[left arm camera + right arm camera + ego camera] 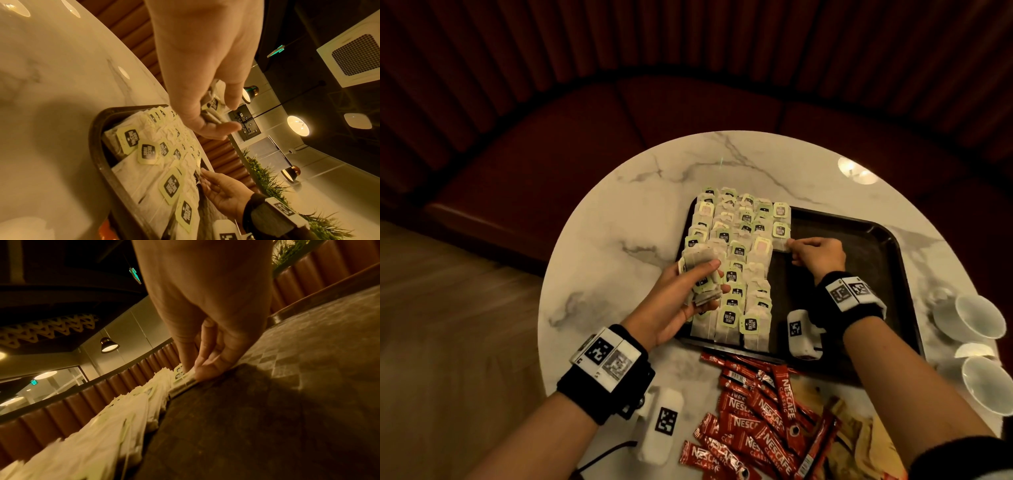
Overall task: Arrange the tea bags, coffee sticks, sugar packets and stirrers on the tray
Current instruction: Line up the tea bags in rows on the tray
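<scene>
Papery tea bags (726, 260) with pale green tags cover the left half of my dark rectangular tray (859, 246). My left hand (681, 294) grips a stack of them at nine o'clock; my right hand (816, 255) pinches one bag's corner at the rows' right edge. Glossy red coffee sticks (760, 421) lie at six o'clock on the round marble table (619, 205).

We read "McCoy teas" in white on the black-and-green paper tags of the tea bags (728, 317) lying in rows on the tray (866, 260); the same tag (172, 186) shows it in the left wrist view. At 6 o'clock from the tray, the red coffee sticks (760, 425) on the table carry "NESCAFE CLASSIC" in white. The wristband markers bear patterns, no letters we can read
</scene>
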